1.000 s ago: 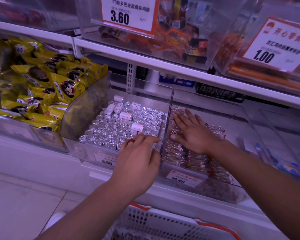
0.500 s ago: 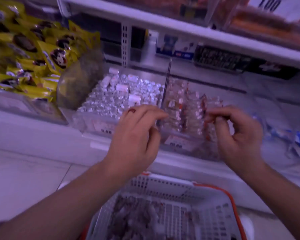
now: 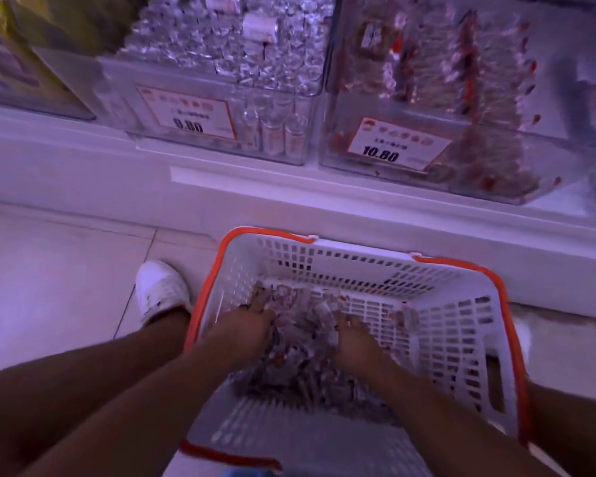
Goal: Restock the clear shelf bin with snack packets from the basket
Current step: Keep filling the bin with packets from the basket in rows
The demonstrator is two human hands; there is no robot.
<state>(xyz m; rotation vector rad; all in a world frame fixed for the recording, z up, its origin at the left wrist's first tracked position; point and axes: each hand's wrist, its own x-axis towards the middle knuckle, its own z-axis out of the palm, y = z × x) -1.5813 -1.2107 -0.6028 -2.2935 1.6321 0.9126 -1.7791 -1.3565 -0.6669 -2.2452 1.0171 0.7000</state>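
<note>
Both hands, left hand (image 3: 255, 330) and right hand (image 3: 353, 342), are sunk among the snack packets (image 3: 300, 373) inside the basket (image 3: 461, 325); grip undeterminable.

Both hands, the left hand (image 3: 246, 333) and the right hand (image 3: 356, 340), reach down into the pile of snack packets (image 3: 303, 366) in the white, orange-rimmed basket (image 3: 461, 339) on the floor, below the clear shelf bin (image 3: 437, 166) tagged 10.80, fingers buried among wrappers.
</note>
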